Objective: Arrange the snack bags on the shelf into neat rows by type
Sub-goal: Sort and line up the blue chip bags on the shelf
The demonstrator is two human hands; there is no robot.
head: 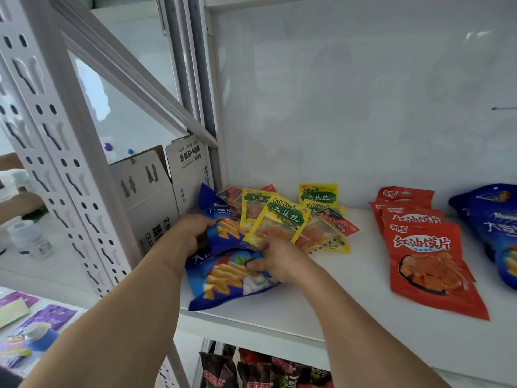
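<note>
On the white shelf (pixel 321 309) a loose pile lies at the left: two blue crisp bags, several yellow-green bags and small red-labelled packs (pixel 337 224). My left hand (pixel 193 233) grips the rear blue bag (pixel 221 219) at its left edge. My right hand (pixel 275 260) pinches the lower corner of the front yellow bag (pixel 279 222) and rests on the front blue bag (pixel 223 278). Further right, red bags (pixel 428 256) lie in an overlapping row. More blue bags (pixel 495 228) sit at the far right edge.
A white cardboard box (pixel 156 203) stands left of the shelf post (pixel 215 163). Dark snack bags (pixel 265 371) fill the shelf below. A perforated white upright (pixel 64 163) rises at left, with purple packets (pixel 33 329) on a surface beneath it and white bottles (pixel 28 239) beyond.
</note>
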